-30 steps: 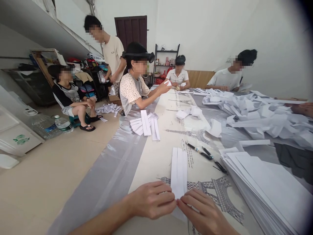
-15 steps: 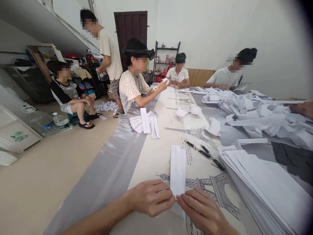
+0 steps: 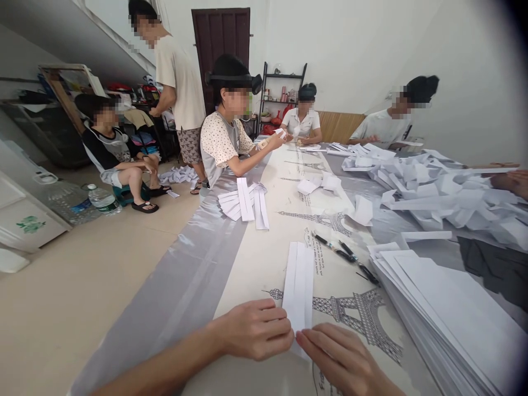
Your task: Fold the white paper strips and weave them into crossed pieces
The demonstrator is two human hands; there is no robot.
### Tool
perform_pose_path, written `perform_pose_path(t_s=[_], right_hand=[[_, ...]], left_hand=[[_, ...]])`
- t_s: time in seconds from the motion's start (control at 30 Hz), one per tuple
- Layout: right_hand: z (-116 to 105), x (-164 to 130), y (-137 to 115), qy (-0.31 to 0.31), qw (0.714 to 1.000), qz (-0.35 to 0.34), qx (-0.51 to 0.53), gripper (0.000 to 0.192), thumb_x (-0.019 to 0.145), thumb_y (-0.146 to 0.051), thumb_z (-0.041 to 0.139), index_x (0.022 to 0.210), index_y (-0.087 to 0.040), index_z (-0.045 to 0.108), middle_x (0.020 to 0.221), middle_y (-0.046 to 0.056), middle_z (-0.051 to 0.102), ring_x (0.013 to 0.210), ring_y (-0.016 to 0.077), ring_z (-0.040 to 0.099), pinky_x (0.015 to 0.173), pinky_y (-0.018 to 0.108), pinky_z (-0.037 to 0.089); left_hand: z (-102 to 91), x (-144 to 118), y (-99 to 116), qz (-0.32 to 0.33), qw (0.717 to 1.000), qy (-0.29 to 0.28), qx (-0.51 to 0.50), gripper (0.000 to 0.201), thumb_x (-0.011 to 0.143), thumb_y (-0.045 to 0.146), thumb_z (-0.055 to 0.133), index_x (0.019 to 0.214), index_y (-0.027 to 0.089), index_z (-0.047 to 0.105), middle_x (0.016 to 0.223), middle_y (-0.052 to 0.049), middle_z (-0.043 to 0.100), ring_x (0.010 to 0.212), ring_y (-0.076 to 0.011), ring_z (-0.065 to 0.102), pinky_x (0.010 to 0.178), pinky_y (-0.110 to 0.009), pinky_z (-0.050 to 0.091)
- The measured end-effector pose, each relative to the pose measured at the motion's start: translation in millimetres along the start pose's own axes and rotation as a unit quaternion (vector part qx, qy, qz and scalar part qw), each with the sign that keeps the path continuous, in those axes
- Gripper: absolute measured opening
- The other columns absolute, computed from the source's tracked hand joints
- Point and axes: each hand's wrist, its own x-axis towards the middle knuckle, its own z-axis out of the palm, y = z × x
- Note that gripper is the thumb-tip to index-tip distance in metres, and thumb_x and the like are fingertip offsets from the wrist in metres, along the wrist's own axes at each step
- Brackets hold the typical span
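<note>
A long white paper strip (image 3: pixel 299 286), folded lengthwise with a seam down its middle, lies on the printed table cover (image 3: pixel 264 258) pointing away from me. My left hand (image 3: pixel 253 329) pinches the strip's near end from the left. My right hand (image 3: pixel 340 360) meets it from the right, fingertips on the same near end. Both hands rest low on the table at the bottom of the view.
A thick stack of white sheets (image 3: pixel 449 308) lies right of my hands, two black pens (image 3: pixel 344 256) beside it. Folded strips (image 3: pixel 245 204) and a heap of folded paper (image 3: pixel 433 190) lie farther off. Several people sit or stand around the table; a water bottle (image 3: pixel 101 199) stands on the floor.
My hands and the strip stay nearly put, the strip's near end shifting slightly. The standing person has stepped left toward the door, and the view has tilted a little.
</note>
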Motion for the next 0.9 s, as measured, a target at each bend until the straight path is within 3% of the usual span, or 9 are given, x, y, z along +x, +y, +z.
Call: perform_pose_path(t_s=[0.33,0.57,0.9], right_hand=[[-11,12,0,-0.016,1.000,0.024,0.007,0.023,0.095,0.003,0.053,0.107,-0.010,0.069,0.090,0.010,0.073,0.080,0.0194,0.068,0.070,0.032,0.055],[-4,-8,0,-0.026,0.999,0.024,-0.026,0.030,0.093,0.005,0.053,0.116,-0.007,0.067,0.086,0.009,0.070,0.071,0.0171,0.064,0.060,0.030,0.050],[-5,16,-1,-0.009,0.998,0.066,-0.007,0.026,0.095,0.003,0.052,0.096,-0.015,0.071,0.082,0.005,0.070,0.072,0.0155,0.066,0.067,0.028,0.056]], left_hand=[[3.6,-2,-2,0.001,1.000,0.025,0.006,0.027,0.094,0.007,0.063,0.068,0.014,0.059,0.067,0.002,0.051,0.065,-0.0128,0.046,0.057,-0.029,0.035],[-0.2,-4,-6,-0.005,1.000,0.000,0.012,0.019,0.099,0.008,0.057,0.082,0.013,0.065,0.071,0.000,0.055,0.067,-0.0131,0.051,0.059,-0.028,0.038],[2.7,-9,-5,-0.018,1.000,0.016,0.008,0.020,0.098,0.009,0.060,0.078,0.014,0.062,0.070,0.000,0.054,0.065,-0.0132,0.049,0.057,-0.027,0.039]])
